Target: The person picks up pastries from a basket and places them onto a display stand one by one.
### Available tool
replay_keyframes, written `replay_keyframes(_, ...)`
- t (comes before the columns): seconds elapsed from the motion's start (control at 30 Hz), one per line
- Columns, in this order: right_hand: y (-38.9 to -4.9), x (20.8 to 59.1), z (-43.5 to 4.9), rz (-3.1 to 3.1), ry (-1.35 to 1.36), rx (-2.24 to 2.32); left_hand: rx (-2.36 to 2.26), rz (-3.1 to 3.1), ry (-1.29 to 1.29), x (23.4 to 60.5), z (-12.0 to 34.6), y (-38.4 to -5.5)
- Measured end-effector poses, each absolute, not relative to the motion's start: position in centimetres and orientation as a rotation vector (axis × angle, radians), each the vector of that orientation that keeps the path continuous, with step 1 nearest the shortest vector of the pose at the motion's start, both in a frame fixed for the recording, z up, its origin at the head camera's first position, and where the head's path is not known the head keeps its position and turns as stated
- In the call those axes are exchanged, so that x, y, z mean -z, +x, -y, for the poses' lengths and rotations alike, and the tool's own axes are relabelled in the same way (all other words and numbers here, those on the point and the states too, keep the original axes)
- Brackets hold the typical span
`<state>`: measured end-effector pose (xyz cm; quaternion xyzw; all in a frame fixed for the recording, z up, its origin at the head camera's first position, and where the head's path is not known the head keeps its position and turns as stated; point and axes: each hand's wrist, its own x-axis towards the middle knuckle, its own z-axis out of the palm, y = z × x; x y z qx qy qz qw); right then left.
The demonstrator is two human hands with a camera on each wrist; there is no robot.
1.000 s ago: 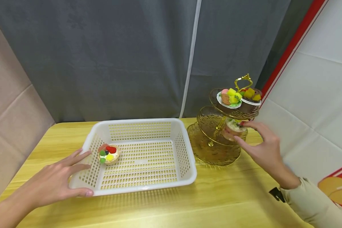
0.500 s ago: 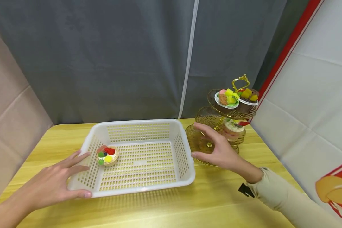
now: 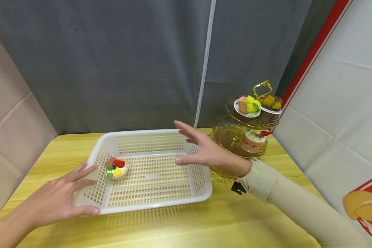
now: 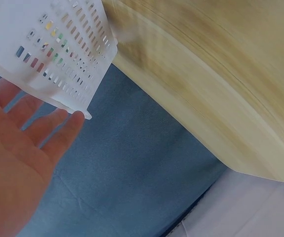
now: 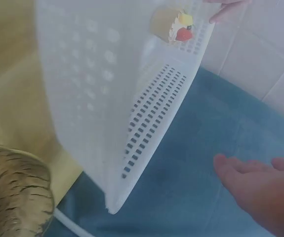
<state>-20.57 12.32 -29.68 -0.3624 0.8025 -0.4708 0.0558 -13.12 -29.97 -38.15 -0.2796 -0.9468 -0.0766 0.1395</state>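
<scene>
A white perforated plastic basket [image 3: 155, 205] sits on the wooden table, with a fruit tart [image 3: 116, 169] lying in its left end. My left hand [image 3: 60, 196] rests at the basket's left rim, fingers spread; the left wrist view has its fingertips [image 4: 75, 118] right at the rim's edge. Over the basket's right side hovers my right hand [image 3: 209, 150], thumb and fingers apart and nothing between them. To its right, a gold tiered cake stand [image 3: 224, 132] bears a layered cream cake [image 3: 251, 141] topped with fruit on its middle tier.
Two fruit-topped desserts, one in a pale cup [image 3: 247, 106] and one dark [image 3: 270, 106], occupy the stand's top tier below its gold handle [image 3: 262, 89]. A grey curtain [image 3: 136, 69] hangs behind the table, and a white wall panel [image 3: 341, 103] rises at the right.
My right hand has let go of the cream cake, which stays on the stand's middle tier, and has moved left over the basket's right side. My left hand has kept its place.
</scene>
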Motion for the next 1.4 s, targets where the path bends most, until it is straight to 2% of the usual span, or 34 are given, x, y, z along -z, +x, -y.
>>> replay_keyframes(0.53, -22.7, 29.2, -6.4, -2.389, -1.123, 1.204, 0.228, 2.746, -0.804, 38.0, 29.9, -13.2)
replay_keyframes(0.87, -23.9, 31.0, -2.7, -2.346, -1.135, 1.098, 0.235, 2.75, -0.805, 38.0, 29.8, -13.2)
replay_keyframes(1.4, -24.9, 34.6, 1.7, -2.364, -0.992, 0.957, 0.251, 2.742, -0.812, 38.0, 29.8, -13.2)
